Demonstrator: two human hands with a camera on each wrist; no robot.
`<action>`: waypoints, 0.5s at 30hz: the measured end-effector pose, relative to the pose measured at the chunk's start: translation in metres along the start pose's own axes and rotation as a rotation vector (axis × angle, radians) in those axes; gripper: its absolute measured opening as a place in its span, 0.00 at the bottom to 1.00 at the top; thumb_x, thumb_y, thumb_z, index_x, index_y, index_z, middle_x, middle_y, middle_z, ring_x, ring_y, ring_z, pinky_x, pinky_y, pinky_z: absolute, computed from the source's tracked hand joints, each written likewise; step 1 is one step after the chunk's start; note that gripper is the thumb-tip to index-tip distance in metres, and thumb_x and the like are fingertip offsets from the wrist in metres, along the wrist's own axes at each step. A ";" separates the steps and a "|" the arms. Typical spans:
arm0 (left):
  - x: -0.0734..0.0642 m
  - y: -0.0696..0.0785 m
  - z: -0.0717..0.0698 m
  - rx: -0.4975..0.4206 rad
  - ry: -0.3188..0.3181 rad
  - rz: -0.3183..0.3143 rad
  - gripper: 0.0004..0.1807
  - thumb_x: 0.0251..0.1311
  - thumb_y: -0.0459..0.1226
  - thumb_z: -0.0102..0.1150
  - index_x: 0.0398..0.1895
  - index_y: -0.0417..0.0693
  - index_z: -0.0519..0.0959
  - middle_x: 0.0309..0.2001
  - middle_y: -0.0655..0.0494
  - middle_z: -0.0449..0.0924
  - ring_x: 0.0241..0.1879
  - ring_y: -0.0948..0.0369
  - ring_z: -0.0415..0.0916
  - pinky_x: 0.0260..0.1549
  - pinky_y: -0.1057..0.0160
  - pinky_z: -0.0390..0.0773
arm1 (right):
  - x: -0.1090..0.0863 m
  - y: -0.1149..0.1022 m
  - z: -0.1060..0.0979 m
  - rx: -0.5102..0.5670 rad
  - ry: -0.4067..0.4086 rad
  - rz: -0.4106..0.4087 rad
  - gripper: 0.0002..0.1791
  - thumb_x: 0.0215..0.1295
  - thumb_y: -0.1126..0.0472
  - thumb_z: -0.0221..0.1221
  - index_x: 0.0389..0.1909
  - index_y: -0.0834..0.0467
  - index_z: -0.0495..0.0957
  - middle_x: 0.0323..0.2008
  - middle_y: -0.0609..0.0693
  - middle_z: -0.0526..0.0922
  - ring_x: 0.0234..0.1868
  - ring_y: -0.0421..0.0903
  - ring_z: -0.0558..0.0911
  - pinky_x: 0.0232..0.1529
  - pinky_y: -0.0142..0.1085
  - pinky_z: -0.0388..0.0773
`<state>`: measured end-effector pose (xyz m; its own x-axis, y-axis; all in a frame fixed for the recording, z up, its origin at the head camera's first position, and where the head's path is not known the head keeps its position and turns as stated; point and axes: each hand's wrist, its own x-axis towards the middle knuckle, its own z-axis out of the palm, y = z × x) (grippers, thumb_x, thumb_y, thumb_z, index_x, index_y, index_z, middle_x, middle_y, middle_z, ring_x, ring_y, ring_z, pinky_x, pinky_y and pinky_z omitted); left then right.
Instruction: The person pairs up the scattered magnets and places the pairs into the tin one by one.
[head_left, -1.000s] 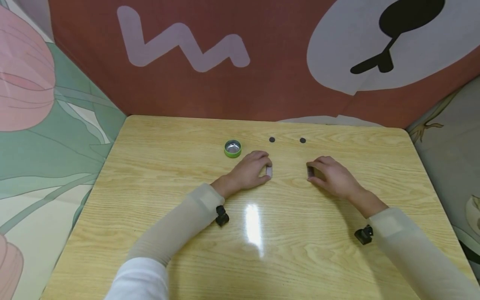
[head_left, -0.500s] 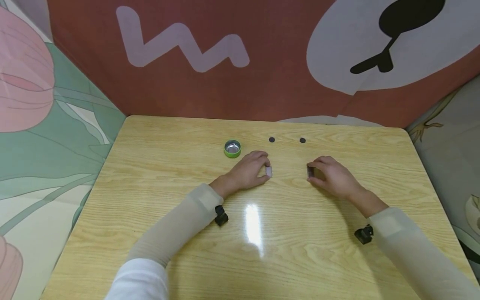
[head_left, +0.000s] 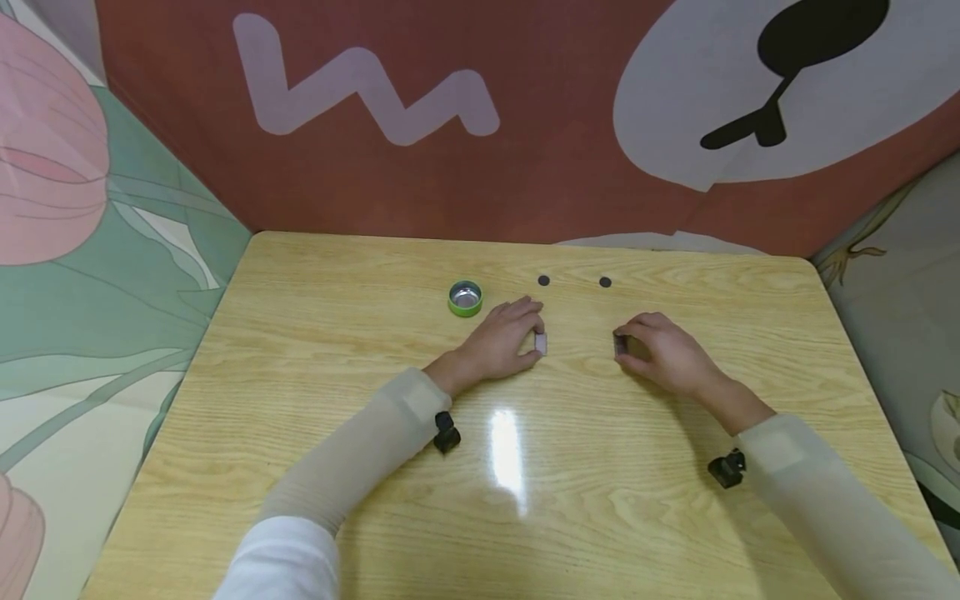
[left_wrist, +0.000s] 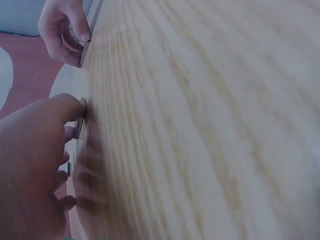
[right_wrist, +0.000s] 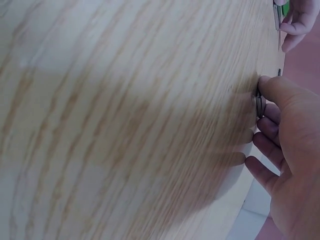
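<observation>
My left hand (head_left: 498, 340) pinches a small flat pale rectangular piece (head_left: 541, 343) by its two ends, between thumb and fingers. Across a short gap, my right hand (head_left: 671, 350) grips a similar small rectangular piece (head_left: 620, 344), darker on the side that shows. Both pieces are at the tabletop; their exact kind cannot be made out. In the left wrist view the left piece (left_wrist: 80, 122) looks thin and is held close to the wood. The right piece (right_wrist: 259, 106) appears metallic in the right wrist view, partly covered by the thumb and fingers.
A small round green tin (head_left: 465, 298) with a silvery inside stands beyond my left hand. Two small dark discs (head_left: 543, 281) (head_left: 605, 282) lie near the back of the wooden table (head_left: 585, 500). A red printed wall (head_left: 540, 183) rises behind it.
Over the last half second my left hand shifts very slightly right with its pale piece, and its upper fingers extend a little. The right hand stays in place.
</observation>
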<state>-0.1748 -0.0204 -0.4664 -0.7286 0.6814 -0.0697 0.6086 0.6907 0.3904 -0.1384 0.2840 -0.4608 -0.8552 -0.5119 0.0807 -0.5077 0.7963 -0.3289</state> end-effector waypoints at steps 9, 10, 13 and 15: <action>0.004 0.003 0.001 0.019 -0.006 -0.018 0.17 0.70 0.49 0.60 0.55 0.53 0.78 0.75 0.50 0.64 0.77 0.50 0.54 0.75 0.46 0.51 | 0.004 -0.002 0.000 -0.005 -0.012 0.005 0.20 0.62 0.61 0.71 0.52 0.67 0.83 0.47 0.58 0.83 0.52 0.58 0.79 0.52 0.53 0.78; 0.005 0.003 0.001 0.022 -0.003 -0.018 0.17 0.70 0.49 0.60 0.55 0.53 0.78 0.74 0.50 0.65 0.77 0.50 0.54 0.75 0.46 0.51 | 0.004 -0.003 0.001 -0.005 -0.011 0.004 0.20 0.62 0.61 0.71 0.52 0.67 0.83 0.47 0.59 0.83 0.52 0.58 0.79 0.52 0.53 0.78; 0.007 0.004 0.003 0.046 0.014 -0.018 0.17 0.69 0.50 0.60 0.55 0.53 0.78 0.72 0.51 0.67 0.76 0.52 0.57 0.74 0.47 0.54 | 0.007 -0.005 0.001 -0.009 -0.011 0.002 0.20 0.62 0.61 0.71 0.52 0.67 0.83 0.47 0.59 0.83 0.52 0.58 0.79 0.52 0.53 0.78; 0.008 0.004 0.004 0.063 0.028 -0.018 0.18 0.69 0.50 0.60 0.55 0.53 0.78 0.70 0.52 0.69 0.73 0.53 0.60 0.73 0.48 0.56 | 0.008 -0.006 0.002 -0.010 -0.013 0.000 0.20 0.62 0.61 0.72 0.52 0.67 0.83 0.48 0.59 0.83 0.52 0.58 0.79 0.53 0.53 0.78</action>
<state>-0.1770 -0.0107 -0.4694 -0.7474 0.6625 -0.0497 0.6136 0.7170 0.3309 -0.1423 0.2744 -0.4600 -0.8538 -0.5161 0.0689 -0.5090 0.7994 -0.3192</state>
